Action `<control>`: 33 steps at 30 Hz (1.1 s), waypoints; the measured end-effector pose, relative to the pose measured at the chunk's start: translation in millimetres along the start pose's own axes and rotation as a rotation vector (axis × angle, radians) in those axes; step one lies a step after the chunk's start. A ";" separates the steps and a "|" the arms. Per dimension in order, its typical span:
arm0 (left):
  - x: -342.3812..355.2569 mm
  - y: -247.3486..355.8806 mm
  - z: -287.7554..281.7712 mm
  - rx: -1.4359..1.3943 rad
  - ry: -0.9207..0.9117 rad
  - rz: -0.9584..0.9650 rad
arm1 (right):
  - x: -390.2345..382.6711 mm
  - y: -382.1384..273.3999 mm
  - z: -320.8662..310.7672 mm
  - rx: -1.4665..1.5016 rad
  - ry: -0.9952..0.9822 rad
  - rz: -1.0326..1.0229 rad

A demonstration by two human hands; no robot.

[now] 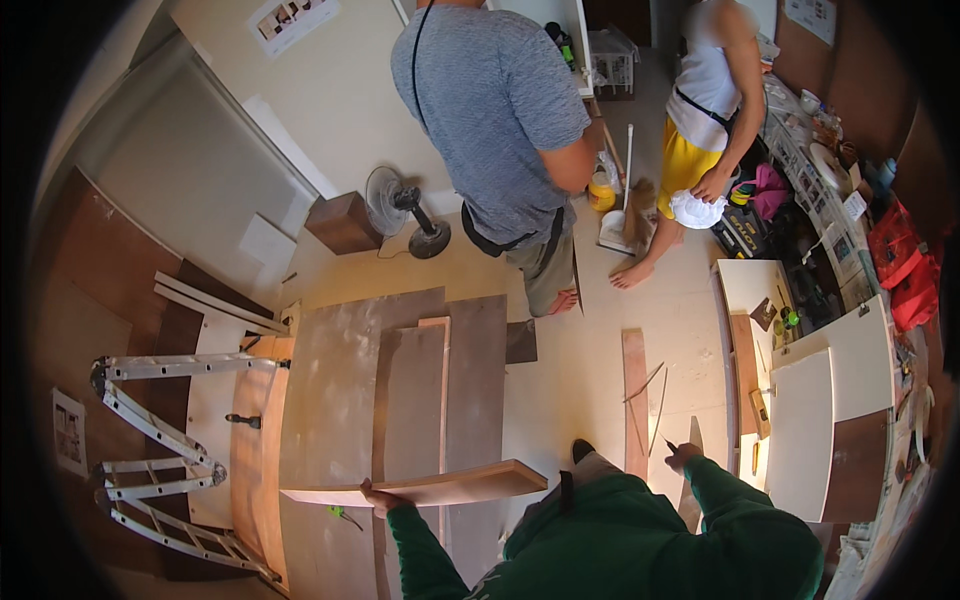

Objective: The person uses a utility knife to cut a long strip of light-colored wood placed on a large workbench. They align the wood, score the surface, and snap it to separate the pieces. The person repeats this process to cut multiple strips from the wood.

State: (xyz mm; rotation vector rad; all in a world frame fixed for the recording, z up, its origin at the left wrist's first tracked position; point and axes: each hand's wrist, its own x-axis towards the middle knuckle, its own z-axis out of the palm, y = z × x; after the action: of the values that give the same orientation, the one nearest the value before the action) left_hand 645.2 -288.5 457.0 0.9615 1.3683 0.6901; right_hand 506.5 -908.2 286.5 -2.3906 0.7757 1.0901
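One plank [430,487] edge — left grip [377,497]

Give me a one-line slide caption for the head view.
Left hand grips a wooden board on edge over stacked panels; right hand holds a thin pointed tool.

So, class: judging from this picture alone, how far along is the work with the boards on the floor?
Done: several boards lie flat, overlapped, on the floor. In hand: the left hand grips a plank held on edge above them; the right hand holds a thin pointed tool near a strip. Left: that strip, loose slivers and white panels lie apart, not yet joined to anything.
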 end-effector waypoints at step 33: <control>60.3 -34.1 -141.1 -0.392 0.969 0.092 | -121.5 -535.1 -52.9 0.185 -0.584 -0.962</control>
State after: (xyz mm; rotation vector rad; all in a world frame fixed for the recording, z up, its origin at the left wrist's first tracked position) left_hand 508.7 -229.6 405.9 0.3495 1.9044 1.5499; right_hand 807.2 -488.9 480.5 -1.7455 -0.4282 1.0884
